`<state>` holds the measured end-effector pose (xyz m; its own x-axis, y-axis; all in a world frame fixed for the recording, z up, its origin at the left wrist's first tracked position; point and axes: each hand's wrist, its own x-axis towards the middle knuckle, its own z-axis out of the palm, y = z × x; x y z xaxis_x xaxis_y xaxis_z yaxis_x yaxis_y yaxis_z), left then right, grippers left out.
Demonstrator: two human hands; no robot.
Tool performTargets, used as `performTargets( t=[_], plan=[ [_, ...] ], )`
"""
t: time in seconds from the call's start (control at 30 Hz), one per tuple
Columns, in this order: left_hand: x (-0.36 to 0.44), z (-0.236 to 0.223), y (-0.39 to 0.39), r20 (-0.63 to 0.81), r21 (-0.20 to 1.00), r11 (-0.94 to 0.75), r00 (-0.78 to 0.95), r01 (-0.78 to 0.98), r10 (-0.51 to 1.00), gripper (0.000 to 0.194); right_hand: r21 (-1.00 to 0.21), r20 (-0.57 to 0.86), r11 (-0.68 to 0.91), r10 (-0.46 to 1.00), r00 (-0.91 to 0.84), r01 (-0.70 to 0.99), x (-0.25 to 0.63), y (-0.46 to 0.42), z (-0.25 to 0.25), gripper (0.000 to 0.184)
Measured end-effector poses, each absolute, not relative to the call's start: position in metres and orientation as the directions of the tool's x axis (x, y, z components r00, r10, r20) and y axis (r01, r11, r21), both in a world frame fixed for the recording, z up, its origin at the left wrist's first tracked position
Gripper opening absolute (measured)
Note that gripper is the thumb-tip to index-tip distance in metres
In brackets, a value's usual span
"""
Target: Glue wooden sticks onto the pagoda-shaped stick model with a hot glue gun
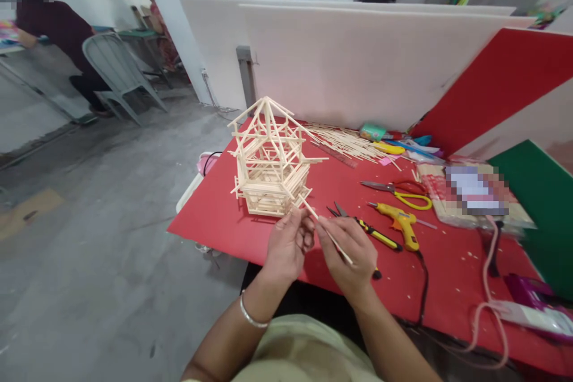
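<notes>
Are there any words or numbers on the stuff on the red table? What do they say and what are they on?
No words or numbers can be read.
Bag: red print, too blurred to read.
Phone: its screen is blurred out.
Glue gun: any marks are too small to read.
Ruler: any numbers are too faint to read.

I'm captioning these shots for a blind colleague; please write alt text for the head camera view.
Two bare hands, left and right, hold a thin wooden stick before a model pavilion of sticks on a red tabletop.
</notes>
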<state>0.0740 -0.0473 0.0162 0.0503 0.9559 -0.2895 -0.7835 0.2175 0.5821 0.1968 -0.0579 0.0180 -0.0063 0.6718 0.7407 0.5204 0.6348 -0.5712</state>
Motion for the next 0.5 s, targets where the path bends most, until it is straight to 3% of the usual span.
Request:
performTargets(
  t=[0.2,0.5],
  plan=[
    [0.056,0.011,-0.027,-0.34,0.431,0.262,0.113,-0.864,0.934,0.038,-0.576,0.73,0.625,0.683,-0.013,0.527,0.176,-0.03,0.02,0.028],
    [0.055,0.009,-0.008,-0.418,0.155,0.407,0.314,-0.9,0.853,0.021,-0.508,0.757,0.66,0.649,-0.079,0.554,0.168,-0.021,0.015,0.037]
  ],
)
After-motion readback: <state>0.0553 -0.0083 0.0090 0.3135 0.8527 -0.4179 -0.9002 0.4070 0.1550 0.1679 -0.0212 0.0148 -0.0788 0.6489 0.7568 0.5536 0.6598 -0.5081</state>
